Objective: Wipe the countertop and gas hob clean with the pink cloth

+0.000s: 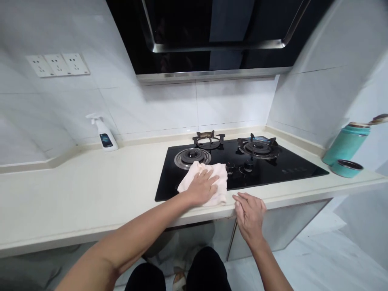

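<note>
My left hand (203, 188) lies with its fingers spread on a pale pink cloth (220, 178), pressing it flat. The cloth covers the front left part of a black glass gas stove (273, 173) and hangs over onto the countertop at the front. Just behind it is the left burner (191, 156), its pan support off. Two control knobs (248, 165) stand right of the cloth. My right hand (250, 212) rests at the counter's front edge, its fingers loosely bent and apart from the thumb, with nothing visible in them.
A pan support (209, 141) sits at the stove's back, and the right burner (259, 148) carries another. A white spray bottle (106, 137) leans by the wall. At right stand a teal canister (347, 141) and its teal cap (346, 169). A range hood (212, 60) hangs above.
</note>
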